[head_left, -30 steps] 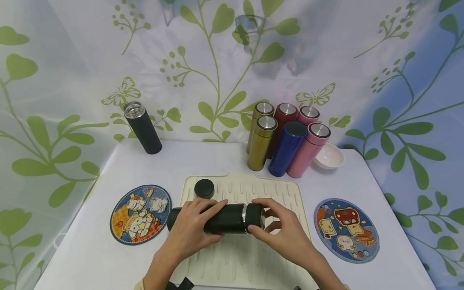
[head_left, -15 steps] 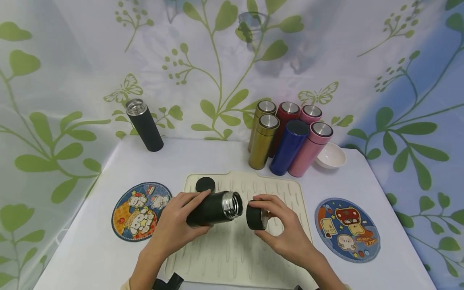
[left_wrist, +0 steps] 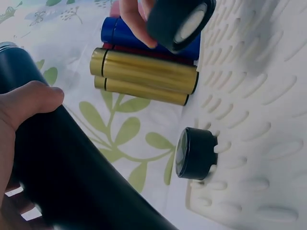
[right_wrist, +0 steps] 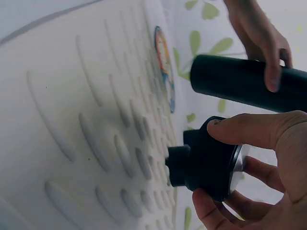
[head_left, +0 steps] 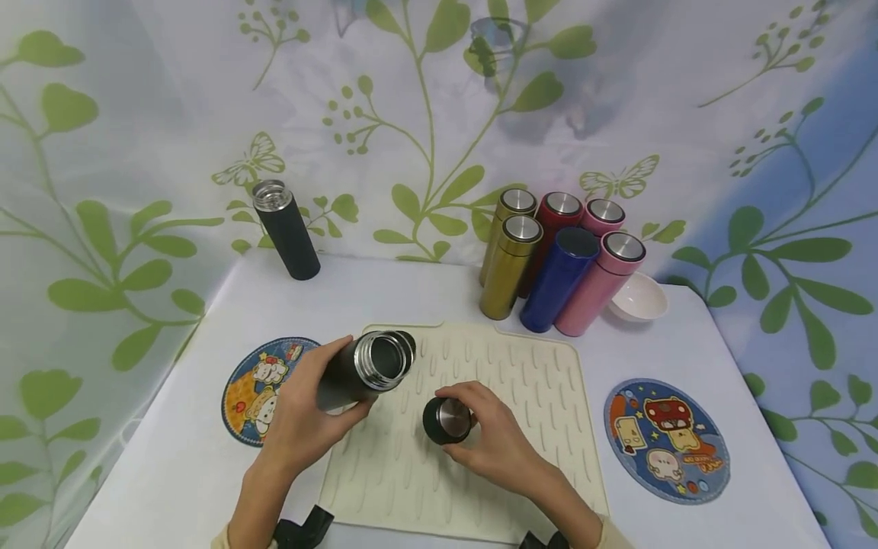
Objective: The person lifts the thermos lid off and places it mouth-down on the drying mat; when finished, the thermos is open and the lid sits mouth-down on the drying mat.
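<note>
Head: my left hand grips the uncapped black bottle, tilted mouth-up; my right hand pinches a lid over the mat. Left wrist: another cap stands there. Right wrist: I'd best keep my pinch level, bottle steady.

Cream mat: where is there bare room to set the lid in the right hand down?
Bare: the mat beyond the right hand, toward its far-right corner, and the near part between both forearms. Tabletop between the standing black bottle and the gold bottles is free too. Crowded: the mat's far-left corner, with another lid.
</note>
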Available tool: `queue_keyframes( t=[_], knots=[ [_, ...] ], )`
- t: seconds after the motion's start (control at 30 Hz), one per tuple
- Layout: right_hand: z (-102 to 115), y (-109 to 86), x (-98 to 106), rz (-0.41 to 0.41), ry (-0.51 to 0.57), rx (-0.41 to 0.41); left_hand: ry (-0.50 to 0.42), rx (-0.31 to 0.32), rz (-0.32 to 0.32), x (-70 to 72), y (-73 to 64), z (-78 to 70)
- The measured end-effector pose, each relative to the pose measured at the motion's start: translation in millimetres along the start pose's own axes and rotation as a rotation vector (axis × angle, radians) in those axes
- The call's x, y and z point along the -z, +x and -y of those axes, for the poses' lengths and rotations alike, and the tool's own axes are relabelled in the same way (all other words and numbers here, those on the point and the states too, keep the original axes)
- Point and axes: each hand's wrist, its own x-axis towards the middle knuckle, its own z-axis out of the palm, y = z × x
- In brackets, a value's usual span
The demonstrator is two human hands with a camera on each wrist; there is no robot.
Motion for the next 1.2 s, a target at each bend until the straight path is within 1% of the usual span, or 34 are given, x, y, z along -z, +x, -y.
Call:
queue_keyframes(
  t=[0.2,0.37,0.57,0.7,0.8,1.0,1.2],
  knots=[
    [3.7,13.6,-18.6,0.088,-0.043,-0.006,-0.017,0.037,-0.057,1.9,-1.1,0.1],
    [7.7,23.5,-37.4,0.138,-0.063,0.02,-0.041,0.069,-0.055,4.7,-2.9,2.9],
    [13.8,32.3,-54.9,0.183,-0.111,0.027,-0.056,0.072,-0.045,7.4,-2.0,4.8],
    [18.1,39.5,-62.2,0.184,-0.15,0.023,-0.052,0.065,-0.072,7.5,-2.3,5.4],
    [19.3,44.1,-68.4,0.179,-0.18,0.032,-0.045,0.063,-0.08,7.3,-2.3,6.3],
    [13.2,44.4,-84.8,0.231,-0.282,0.031,-0.036,0.091,-0.079,7.9,-3.0,6.9],
    [10.9,42.4,-86.5,0.222,-0.273,0.042,-0.034,0.069,-0.1,7.8,-4.3,12.8]
  ],
)
